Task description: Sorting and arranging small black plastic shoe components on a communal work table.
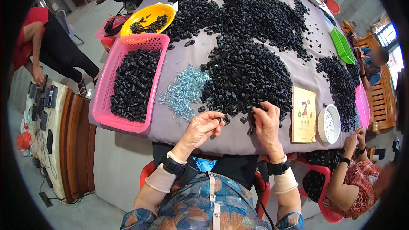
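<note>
My left hand (204, 128) is closed in a pinch at the table's near edge, with a small black plastic part (220, 120) between thumb and forefinger. To its right, my right hand (267, 124) is curled over the near edge of a large pile of small black plastic parts (251, 76). Its fingertips touch the pile, and whatever they grip is hidden. A few loose black parts (243, 120) lie on the grey cloth between the hands. Beyond my left hand is a heap of small clear bluish pieces (183, 91).
A pink basket (160, 81) of black parts stands at left, near a yellow bowl (170, 12). A yellow booklet (304, 123) and white strainer (329, 124) lie right of my hands. One person (353, 183) works at right; another (40, 34) stands left.
</note>
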Action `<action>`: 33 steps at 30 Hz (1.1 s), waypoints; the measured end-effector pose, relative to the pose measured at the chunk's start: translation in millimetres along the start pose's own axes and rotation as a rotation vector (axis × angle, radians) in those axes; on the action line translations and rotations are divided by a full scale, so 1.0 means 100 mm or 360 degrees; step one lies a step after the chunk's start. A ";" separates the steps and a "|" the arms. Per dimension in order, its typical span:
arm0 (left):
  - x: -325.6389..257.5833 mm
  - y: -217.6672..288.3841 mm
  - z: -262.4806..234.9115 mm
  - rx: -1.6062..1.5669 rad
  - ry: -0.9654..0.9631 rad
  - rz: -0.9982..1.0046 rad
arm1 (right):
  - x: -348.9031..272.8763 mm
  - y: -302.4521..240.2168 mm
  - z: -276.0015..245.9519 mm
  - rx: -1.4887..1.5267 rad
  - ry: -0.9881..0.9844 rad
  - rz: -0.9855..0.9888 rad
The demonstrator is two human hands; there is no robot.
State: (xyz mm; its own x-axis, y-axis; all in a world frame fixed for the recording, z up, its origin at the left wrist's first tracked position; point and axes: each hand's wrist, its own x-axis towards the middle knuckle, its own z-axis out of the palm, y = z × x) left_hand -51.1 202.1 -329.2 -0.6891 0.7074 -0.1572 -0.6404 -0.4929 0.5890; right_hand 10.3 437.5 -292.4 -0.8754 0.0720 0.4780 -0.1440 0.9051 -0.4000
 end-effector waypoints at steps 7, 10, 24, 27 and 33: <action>-0.04 0.00 -0.01 -0.0072 -0.0036 0.0040 | -0.07 0.06 -0.09 0.0081 0.0179 0.0151; -0.04 0.00 -0.01 -0.0080 -0.0053 0.0118 | -0.06 -0.06 -0.11 0.0068 0.0140 0.0083; -0.04 -0.01 -0.01 -0.0257 -0.0068 0.0127 | -0.03 -0.62 0.27 0.0096 -0.0178 -0.0153; -0.04 0.00 0.00 -0.0230 -0.0045 0.0117 | -0.01 -0.65 0.33 0.0073 -0.0211 -0.0116; -0.04 0.00 0.03 -0.0163 -0.0032 0.0129 | -0.04 -0.56 0.30 0.0013 -0.0274 -0.0106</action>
State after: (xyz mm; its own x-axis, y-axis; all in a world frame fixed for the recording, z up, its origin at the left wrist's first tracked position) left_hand -47.6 201.0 -325.9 -0.7335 0.6729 -0.0958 -0.6150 -0.5971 0.5150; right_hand 8.6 373.6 -295.3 -0.9296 -0.0614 0.3633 -0.2075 0.9021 -0.3783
